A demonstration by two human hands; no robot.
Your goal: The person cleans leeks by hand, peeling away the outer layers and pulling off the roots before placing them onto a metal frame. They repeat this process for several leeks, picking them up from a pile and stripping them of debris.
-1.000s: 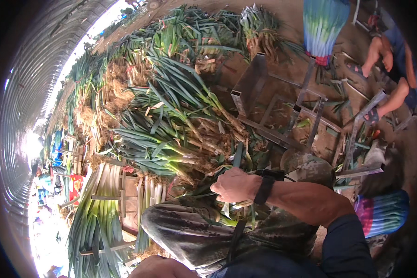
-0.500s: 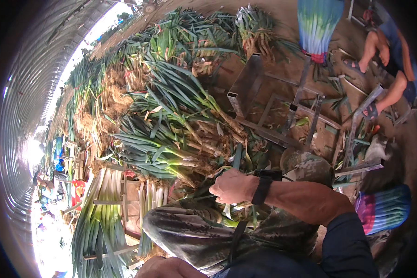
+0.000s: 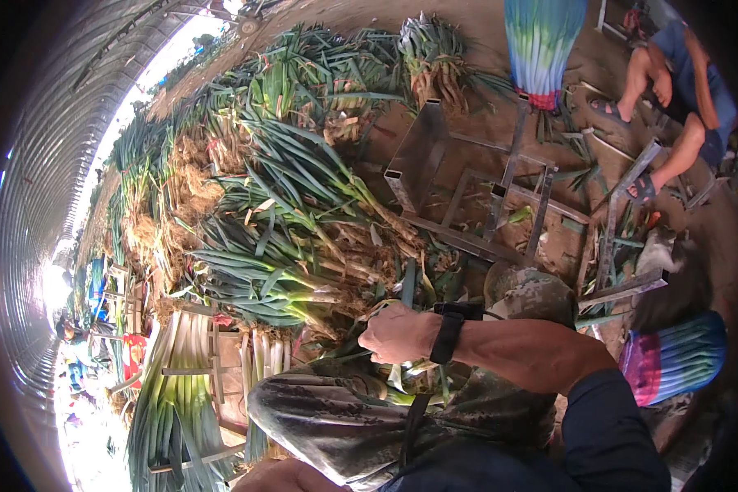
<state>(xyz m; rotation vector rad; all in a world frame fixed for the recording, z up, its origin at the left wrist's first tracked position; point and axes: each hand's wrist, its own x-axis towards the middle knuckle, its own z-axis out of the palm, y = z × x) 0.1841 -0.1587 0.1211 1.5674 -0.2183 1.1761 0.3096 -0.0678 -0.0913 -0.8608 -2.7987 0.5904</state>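
Observation:
My right hand [image 3: 400, 332], with a black band on its wrist, is above my camouflage-trousered lap. Its fingers are curled closed, and what they hold, if anything, is hidden. Loose green leaves and peeled scraps [image 3: 402, 377] lie just beneath it. Close beyond the hand lies a pile of leeks [image 3: 271, 283], with muddy roots pointing right. At the lower edge only the back of my left hand [image 3: 283, 477] shows; its fingers are out of sight. Near it, a row of cleaned leeks [image 3: 180, 353], white stalks up, rests on a metal rack.
More leek bunches [image 3: 312, 66] spread across the ground at the far left. A metal frame [image 3: 484, 193] stands ahead to the right. Wrapped leek bundles stand at the far right [image 3: 545, 49] and near right [image 3: 676, 361]. Another person's bare legs [image 3: 664, 156] show at the right.
The view has shifted a little, moving the scene slightly left. My right hand stays closed in about the same place over my lap; my left hand sits slightly lower in view.

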